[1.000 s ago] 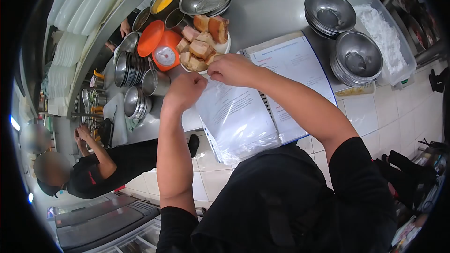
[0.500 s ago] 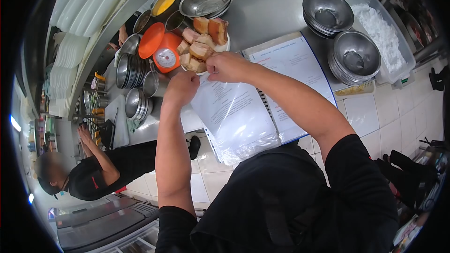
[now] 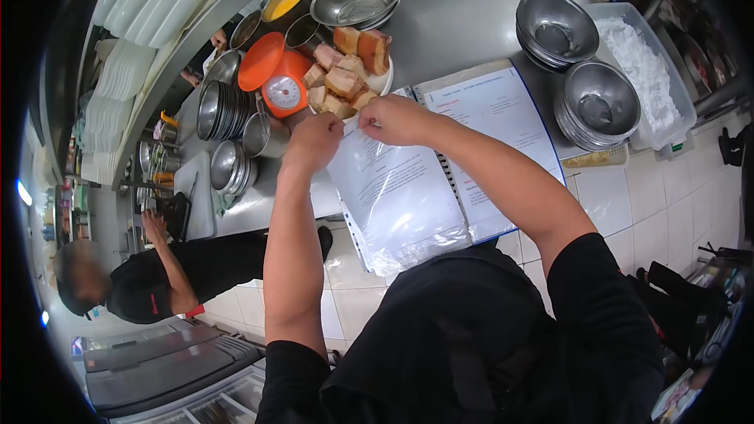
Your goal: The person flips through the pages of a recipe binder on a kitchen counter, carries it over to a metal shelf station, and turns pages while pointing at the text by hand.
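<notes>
An open binder (image 3: 503, 127) of printed pages in clear plastic sleeves lies at the near edge of the steel counter. My left hand (image 3: 312, 143) is closed, pinching the top left corner of the left page's plastic sleeve (image 3: 397, 192). My right hand (image 3: 397, 120) is closed too, its fingertips curled at the top edge of that sleeve. Just beyond both hands, chunks of pork belly (image 3: 343, 82) are piled on a white plate (image 3: 383, 85). An orange kitchen scale (image 3: 283, 90) stands to the left of the meat.
Stacked steel bowls (image 3: 558, 27) and a tub of white powder (image 3: 640, 71) sit at the right. Steel pots, one with yellow liquid (image 3: 287, 1), line the back left. A co-worker (image 3: 149, 286) in black stands at the left. White plates (image 3: 161, 0) fill a shelf.
My hands have drawn slightly down and apart from the plate along the sleeve's top edge. The view has shifted a little. The co-worker's hands have moved lower and apart.
</notes>
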Demonstrator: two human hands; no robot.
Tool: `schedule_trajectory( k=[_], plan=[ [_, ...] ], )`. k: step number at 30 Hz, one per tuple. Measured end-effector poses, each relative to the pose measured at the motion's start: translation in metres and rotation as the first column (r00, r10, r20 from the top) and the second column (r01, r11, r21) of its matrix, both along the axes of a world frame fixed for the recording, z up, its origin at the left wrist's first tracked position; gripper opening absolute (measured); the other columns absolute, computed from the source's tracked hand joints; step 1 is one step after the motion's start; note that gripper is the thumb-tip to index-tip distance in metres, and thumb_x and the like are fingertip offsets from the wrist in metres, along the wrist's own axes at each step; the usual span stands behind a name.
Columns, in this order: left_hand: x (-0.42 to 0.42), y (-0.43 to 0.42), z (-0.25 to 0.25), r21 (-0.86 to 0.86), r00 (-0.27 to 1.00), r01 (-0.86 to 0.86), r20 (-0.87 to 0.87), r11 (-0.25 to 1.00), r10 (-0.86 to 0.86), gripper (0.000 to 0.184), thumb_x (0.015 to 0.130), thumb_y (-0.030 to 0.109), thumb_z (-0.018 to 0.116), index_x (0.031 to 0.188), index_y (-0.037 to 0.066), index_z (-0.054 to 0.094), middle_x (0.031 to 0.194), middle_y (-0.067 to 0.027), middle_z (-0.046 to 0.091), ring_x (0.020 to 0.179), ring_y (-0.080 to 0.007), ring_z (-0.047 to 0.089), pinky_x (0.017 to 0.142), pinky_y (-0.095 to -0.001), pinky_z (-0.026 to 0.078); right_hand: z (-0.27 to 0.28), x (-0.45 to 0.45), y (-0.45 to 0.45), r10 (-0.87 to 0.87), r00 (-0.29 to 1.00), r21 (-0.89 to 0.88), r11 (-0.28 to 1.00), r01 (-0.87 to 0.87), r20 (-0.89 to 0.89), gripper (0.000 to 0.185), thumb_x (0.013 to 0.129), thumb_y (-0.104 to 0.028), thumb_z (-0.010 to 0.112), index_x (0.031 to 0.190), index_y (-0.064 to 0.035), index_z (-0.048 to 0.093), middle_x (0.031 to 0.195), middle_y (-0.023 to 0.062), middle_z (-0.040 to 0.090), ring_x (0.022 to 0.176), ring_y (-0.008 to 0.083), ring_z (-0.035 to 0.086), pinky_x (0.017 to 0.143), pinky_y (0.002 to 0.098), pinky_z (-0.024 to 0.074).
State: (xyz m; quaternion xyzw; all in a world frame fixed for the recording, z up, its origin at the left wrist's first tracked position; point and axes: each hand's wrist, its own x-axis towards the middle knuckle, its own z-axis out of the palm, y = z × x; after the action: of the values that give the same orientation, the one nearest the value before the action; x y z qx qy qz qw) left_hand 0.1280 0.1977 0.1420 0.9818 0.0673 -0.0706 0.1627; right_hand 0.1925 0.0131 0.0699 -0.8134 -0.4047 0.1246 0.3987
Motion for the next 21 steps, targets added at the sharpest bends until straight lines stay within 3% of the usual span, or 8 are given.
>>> schedule_trajectory(
  k=[7, 10, 13, 19, 21],
  plan=[
    [0.003, 0.01, -0.007, 0.009, 1.0, 0.013, 0.017, 1.0, -0.014, 0.023, 0.09, 0.021, 0.059, 0.099, 0.003, 0.071, 0.098, -0.0218, 0.07, 0.095, -0.0412, 0.065, 0.085, -0.0471, 0.05, -0.01, -0.005, 0.002, -0.086, 0.996, 0.067, 0.994, 0.083, 0.038, 0.027, 0.087, -0.014, 0.067, 0.113, -0.0062, 0.066, 0.111, 0.0164, 0.069, 0.106, 0.0348, 0.064, 0.091, 0.0443, 0.0508],
    [0.005, 0.015, -0.011, -0.026, 0.999, 0.011, 0.036, 1.0, -0.01, 0.026, 0.091, 0.021, 0.06, 0.097, -0.003, 0.068, 0.091, -0.0215, 0.069, 0.088, -0.0353, 0.067, 0.079, -0.0419, 0.05, -0.012, -0.001, 0.003, -0.158, 0.985, 0.101, 0.983, 0.151, 0.072, 0.024, 0.087, -0.011, 0.069, 0.111, -0.0055, 0.067, 0.104, 0.0143, 0.07, 0.097, 0.0332, 0.067, 0.086, 0.0427, 0.0525],
    [0.004, 0.016, -0.013, -0.04, 0.999, 0.0, 0.054, 0.999, 0.003, 0.026, 0.091, 0.022, 0.06, 0.095, -0.003, 0.068, 0.09, -0.0215, 0.069, 0.087, -0.0346, 0.067, 0.078, -0.0417, 0.05, -0.015, 0.005, 0.003, -0.166, 0.983, 0.143, 0.978, 0.154, 0.074, 0.024, 0.087, -0.01, 0.068, 0.11, -0.0046, 0.067, 0.1, 0.0142, 0.071, 0.094, 0.0337, 0.067, 0.083, 0.0427, 0.053],
    [0.006, 0.017, -0.015, -0.019, 0.999, -0.023, 0.028, 1.0, 0.023, 0.029, 0.091, 0.025, 0.062, 0.095, -0.003, 0.068, 0.091, -0.0211, 0.069, 0.089, -0.0345, 0.068, 0.079, -0.0419, 0.05, -0.014, 0.007, 0.006, -0.195, 0.978, 0.135, 0.974, 0.184, 0.075, 0.02, 0.088, -0.009, 0.066, 0.108, -0.0042, 0.068, 0.098, 0.0157, 0.071, 0.093, 0.0349, 0.067, 0.082, 0.0435, 0.053],
    [0.005, 0.017, -0.012, -0.023, 0.999, -0.032, 0.004, 0.999, 0.033, 0.028, 0.091, 0.027, 0.061, 0.098, 0.002, 0.07, 0.096, -0.0217, 0.07, 0.094, -0.0379, 0.067, 0.083, -0.0454, 0.051, -0.011, 0.005, 0.007, -0.212, 0.977, 0.092, 0.974, 0.208, 0.035, 0.02, 0.088, -0.01, 0.065, 0.107, -0.005, 0.068, 0.104, 0.0161, 0.07, 0.1, 0.0356, 0.066, 0.087, 0.0445, 0.0518]
  ],
)
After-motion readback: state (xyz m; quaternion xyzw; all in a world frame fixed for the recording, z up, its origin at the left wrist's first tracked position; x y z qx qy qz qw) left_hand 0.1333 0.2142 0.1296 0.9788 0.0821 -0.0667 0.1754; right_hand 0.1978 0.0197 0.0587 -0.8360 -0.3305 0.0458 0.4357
